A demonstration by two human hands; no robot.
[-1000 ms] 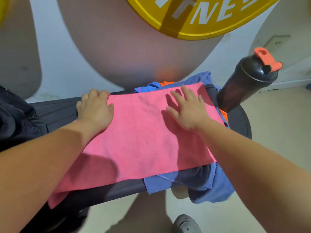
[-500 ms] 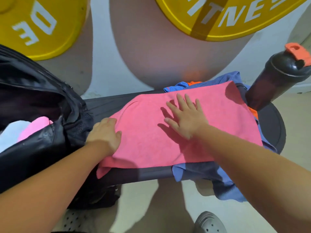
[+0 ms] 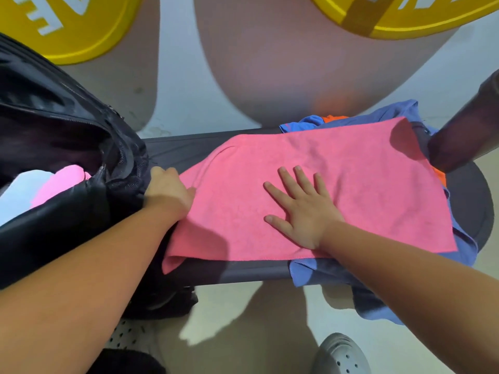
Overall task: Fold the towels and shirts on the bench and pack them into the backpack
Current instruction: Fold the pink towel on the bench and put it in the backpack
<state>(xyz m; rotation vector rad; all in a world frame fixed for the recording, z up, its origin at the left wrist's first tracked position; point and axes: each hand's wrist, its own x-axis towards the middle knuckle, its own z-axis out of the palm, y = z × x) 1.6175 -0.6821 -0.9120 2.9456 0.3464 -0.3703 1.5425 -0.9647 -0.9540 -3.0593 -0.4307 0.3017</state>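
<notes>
Left hand (image 3: pixel 168 193) has slid from the towel's top to its left edge, right against the open backpack (image 3: pixel 67 217), fingers curled down, thumb on the cloth (whether it truly grips that edge, I can't tell). Right hand (image 3: pixel 299 209) has shifted toward the middle and lies flat, fingers spread, pressing the pink towel (image 3: pixel 351 168). That towel is spread across the dark bench (image 3: pixel 183 149), over a blue shirt (image 3: pixel 378 303) hanging off the near edge. Pink and white cloths (image 3: pixel 59 182) sit inside the backpack. Dark bottle (image 3: pixel 464 130) at the bench's right end.
</notes>
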